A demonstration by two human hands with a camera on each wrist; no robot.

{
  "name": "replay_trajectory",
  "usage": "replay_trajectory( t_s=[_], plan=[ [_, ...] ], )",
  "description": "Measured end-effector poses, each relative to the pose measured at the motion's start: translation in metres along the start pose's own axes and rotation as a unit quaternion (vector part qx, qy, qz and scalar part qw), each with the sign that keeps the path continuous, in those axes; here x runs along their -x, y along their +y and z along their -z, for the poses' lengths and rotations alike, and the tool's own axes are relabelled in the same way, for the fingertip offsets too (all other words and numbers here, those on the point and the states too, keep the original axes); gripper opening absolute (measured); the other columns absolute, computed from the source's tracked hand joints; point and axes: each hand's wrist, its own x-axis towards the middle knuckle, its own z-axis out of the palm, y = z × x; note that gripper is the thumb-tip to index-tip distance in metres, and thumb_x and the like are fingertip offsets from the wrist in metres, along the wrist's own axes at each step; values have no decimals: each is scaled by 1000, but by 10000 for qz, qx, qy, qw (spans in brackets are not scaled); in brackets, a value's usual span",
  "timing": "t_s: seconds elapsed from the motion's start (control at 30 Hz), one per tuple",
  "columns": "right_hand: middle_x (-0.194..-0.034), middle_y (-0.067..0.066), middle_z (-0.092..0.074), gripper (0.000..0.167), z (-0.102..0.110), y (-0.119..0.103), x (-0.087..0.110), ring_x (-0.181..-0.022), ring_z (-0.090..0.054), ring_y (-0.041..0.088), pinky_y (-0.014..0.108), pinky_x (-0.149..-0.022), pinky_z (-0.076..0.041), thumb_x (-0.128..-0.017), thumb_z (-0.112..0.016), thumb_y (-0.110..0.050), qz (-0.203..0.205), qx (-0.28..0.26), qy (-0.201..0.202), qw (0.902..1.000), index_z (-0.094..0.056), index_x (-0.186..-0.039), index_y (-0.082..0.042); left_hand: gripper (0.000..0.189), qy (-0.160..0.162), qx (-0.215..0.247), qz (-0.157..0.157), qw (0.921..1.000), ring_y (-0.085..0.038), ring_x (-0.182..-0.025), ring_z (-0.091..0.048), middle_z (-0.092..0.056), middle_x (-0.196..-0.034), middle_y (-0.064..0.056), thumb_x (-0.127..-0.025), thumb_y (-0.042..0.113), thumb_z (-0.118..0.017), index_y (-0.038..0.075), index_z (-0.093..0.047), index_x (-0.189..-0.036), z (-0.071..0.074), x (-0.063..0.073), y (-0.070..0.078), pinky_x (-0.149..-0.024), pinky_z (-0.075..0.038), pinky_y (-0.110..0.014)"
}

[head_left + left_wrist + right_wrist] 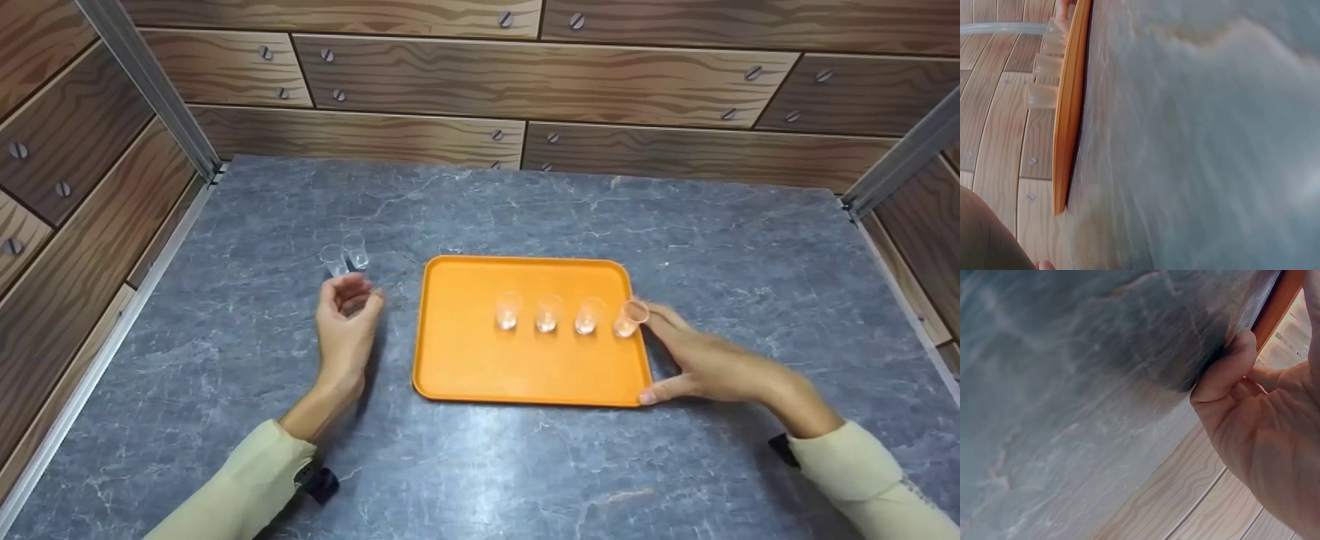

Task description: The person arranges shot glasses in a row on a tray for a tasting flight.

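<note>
An orange tray (525, 375) lies on the table and carries a row of several small clear cups, among them a left-end cup (508, 310). The right-end cup (630, 319) leans outward near the tray's right rim. My right hand (709, 364) is at that rim, thumb tip at the near corner and fingers spread beside the right-end cup, partly hidden behind it. Left of the tray, my left hand (346, 330) has loosely curved fingers with nothing visible between them. Just beyond its fingertips are two more clear cups, one nearer (334, 259) and one farther (356, 251).
The table (480, 465) has a grey-blue marbled top. Wood-patterned panels (480, 79) stand behind it and at both sides. Metal posts (150, 82) rise at the back corners.
</note>
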Motion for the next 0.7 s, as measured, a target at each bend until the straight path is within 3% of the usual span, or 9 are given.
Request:
replay_trajectory(
  t_s=[0.4,0.7],
  plan=[
    [-180,17,-11,121,-2,1,-2,-150,-38,54,73,-116,-37,-89,-83,-63,59,42,29,10000,-14,-176,-14,40,242,-405,38,9989,-22,-107,-60,-62,-125,-21,-93,0,-72,-5,-58,-131,20,-21,1,-89,-51,-21],
    [-180,17,-11,120,1,1,-1,-149,-39,55,74,-115,-38,-89,-82,-62,75,48,25,10000,-14,-175,-15,50,180,-620,401,9971,-23,-114,-55,-54,-135,-22,-94,3,-70,-4,-51,-138,31,-40,3,-93,-48,-25]
  ],
)
